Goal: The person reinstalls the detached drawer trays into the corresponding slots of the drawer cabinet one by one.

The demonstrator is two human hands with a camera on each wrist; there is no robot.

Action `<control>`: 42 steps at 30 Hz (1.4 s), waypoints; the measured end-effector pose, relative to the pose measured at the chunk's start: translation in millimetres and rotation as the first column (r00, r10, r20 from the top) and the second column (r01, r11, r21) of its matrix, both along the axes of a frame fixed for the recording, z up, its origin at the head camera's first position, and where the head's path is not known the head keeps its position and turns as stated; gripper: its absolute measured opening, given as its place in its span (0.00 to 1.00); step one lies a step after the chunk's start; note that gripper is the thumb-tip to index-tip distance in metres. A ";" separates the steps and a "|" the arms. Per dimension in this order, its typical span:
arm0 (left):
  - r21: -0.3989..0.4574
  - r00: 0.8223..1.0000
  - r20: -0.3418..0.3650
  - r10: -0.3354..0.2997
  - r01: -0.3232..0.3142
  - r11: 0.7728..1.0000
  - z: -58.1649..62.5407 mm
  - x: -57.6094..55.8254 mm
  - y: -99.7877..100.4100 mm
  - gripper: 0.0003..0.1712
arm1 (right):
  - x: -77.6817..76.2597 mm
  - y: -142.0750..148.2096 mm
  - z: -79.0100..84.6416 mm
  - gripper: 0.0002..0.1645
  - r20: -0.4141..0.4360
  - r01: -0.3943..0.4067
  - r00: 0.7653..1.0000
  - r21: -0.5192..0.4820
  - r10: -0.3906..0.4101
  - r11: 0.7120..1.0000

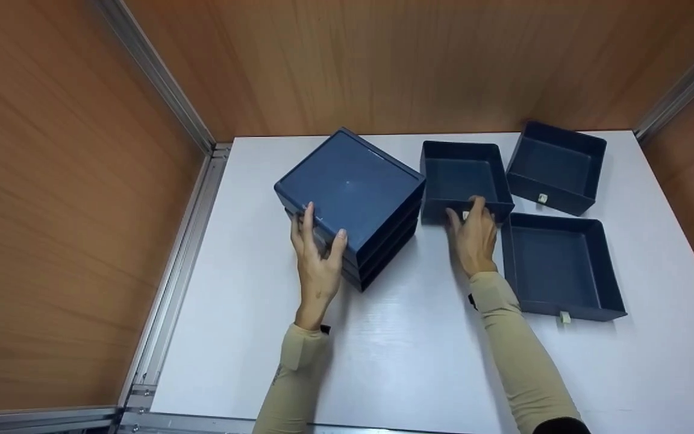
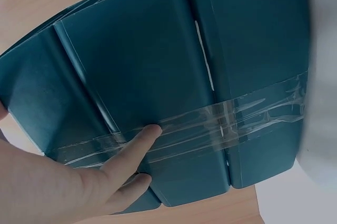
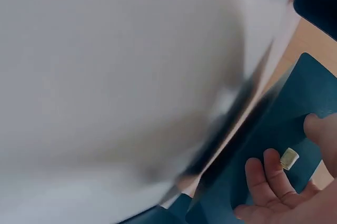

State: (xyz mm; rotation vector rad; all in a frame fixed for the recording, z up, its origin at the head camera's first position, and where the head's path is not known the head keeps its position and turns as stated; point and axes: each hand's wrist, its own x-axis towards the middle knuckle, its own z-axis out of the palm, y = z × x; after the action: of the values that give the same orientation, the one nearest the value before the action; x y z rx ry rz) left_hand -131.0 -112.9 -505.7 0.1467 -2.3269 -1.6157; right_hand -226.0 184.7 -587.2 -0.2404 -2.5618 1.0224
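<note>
A dark blue stacked cabinet (image 1: 350, 184) stands turned cornerwise on the white table. My left hand (image 1: 318, 265) rests against its near left side, fingers reaching up toward the top edge. In the left wrist view, fingers lie across clear tape (image 2: 184, 137) that runs over the tiers. To the right, my right hand (image 1: 476, 241) grips the front of a shallow blue drawer (image 1: 464, 172), one finger at its upper rim and the thumb low on the front. Beside those fingers a small pale tab (image 3: 289, 158) shows on the drawer front in the right wrist view.
Two more shallow drawers lie at the right: one at the back (image 1: 558, 160), partly angled, and a nearer one (image 1: 558, 262), each with a pale tab in front. A wooden panel (image 1: 407, 66) borders the table behind, and a metal rail (image 1: 184, 241) runs along its left.
</note>
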 end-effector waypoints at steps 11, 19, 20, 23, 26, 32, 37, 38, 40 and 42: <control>0.001 1.000 0.003 -0.011 0.011 1.000 2.7 -1.4 -1.5 0.47 | 16.7 8.2 31.5 0.31 -0.098 -0.032 0.995 -0.017 0.030 0.999; -0.002 1.000 -0.010 0.001 -0.001 1.000 3.2 -1.3 -3.6 0.46 | 36.9 24.1 45.1 0.33 -0.102 -0.031 0.994 0.008 0.032 0.999; 0.000 1.000 -0.009 -0.002 0.002 1.000 3.1 -1.0 -3.7 0.47 | 41.3 26.6 45.8 0.33 -0.103 -0.031 0.994 0.012 0.032 0.999; 0.003 1.000 -0.005 -0.007 0.007 1.000 2.8 0.0 -4.0 0.47 | 55.5 33.8 48.5 0.33 -0.113 -0.037 0.993 0.025 0.039 0.999; 0.001 1.000 -0.004 0.000 0.000 1.000 3.5 0.7 -3.9 0.47 | 70.8 39.6 52.7 0.33 -0.122 -0.042 0.991 0.030 0.046 0.999; -0.001 1.000 -0.004 0.003 -0.003 1.000 4.3 1.1 -0.3 0.47 | 101.6 50.6 64.2 0.32 -0.147 -0.045 0.988 0.030 0.049 0.999; 0.010 1.000 0.003 -0.003 0.003 1.000 2.3 1.3 0.9 0.46 | 131.5 55.9 64.3 0.32 -0.174 -0.051 0.983 0.045 0.058 0.998; 0.010 1.000 0.007 -0.004 0.004 1.000 2.4 1.2 0.9 0.46 | 137.8 56.3 63.5 0.32 -0.182 -0.056 0.981 0.054 0.065 0.997; 0.010 1.000 0.014 -0.002 0.002 1.000 2.6 1.2 1.0 0.46 | 150.0 56.8 62.2 0.32 -0.201 -0.070 0.976 0.084 0.085 0.994; 0.003 1.000 0.017 -0.001 0.001 1.000 3.2 1.0 0.9 0.46 | 161.3 56.6 62.3 0.32 -0.221 -0.082 0.969 0.119 0.107 0.990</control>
State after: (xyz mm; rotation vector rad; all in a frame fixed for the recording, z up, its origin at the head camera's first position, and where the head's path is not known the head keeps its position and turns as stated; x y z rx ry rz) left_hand -130.0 -112.1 -502.4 0.1608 -2.3379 -1.6252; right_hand -64.7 241.3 -524.9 0.0278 -2.4295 0.8836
